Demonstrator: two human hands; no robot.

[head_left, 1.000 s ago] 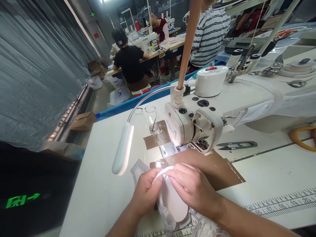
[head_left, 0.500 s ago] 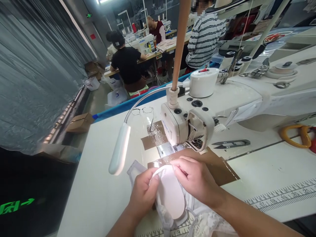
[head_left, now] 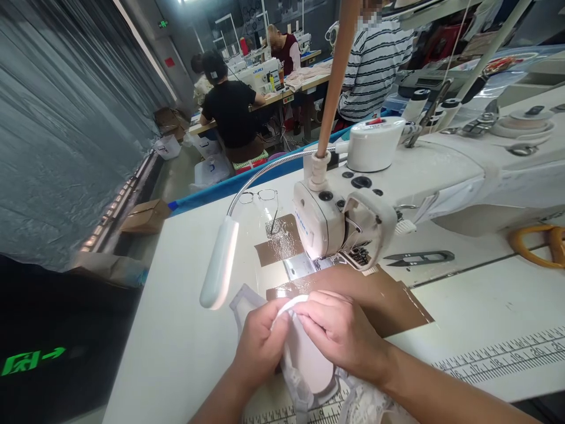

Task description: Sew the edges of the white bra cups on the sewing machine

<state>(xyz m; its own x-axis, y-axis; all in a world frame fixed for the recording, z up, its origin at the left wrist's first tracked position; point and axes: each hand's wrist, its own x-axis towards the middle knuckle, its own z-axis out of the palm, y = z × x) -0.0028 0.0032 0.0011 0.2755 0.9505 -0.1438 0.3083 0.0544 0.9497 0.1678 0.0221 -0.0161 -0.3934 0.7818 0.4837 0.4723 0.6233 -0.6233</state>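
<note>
A white padded cup [head_left: 311, 359] of a lace-trimmed garment hangs between my hands, in front of the sewing machine [head_left: 320, 227]. My left hand [head_left: 262, 335] pinches the left part of its upper edge, thumb on the near side. My right hand [head_left: 338, 327] grips the same edge just to the right, its fingers close to the left thumb. Pale straps and mesh [head_left: 245, 303] show beyond the left hand, and white lace [head_left: 368, 403] lies below the right wrist. The fingers hide much of the upper edge.
A lamp [head_left: 219, 262] on a bent neck hangs left of the machine. Thread snips [head_left: 419, 258] and orange-handled scissors [head_left: 529, 244] lie to the right, eyeglasses [head_left: 265, 195] behind. A printed ruler [head_left: 507, 353] runs along the front. Several people are at the back.
My right hand has moved left along the cup's upper edge, closer to my left hand. The view has shifted slightly, with the machine now further right.
</note>
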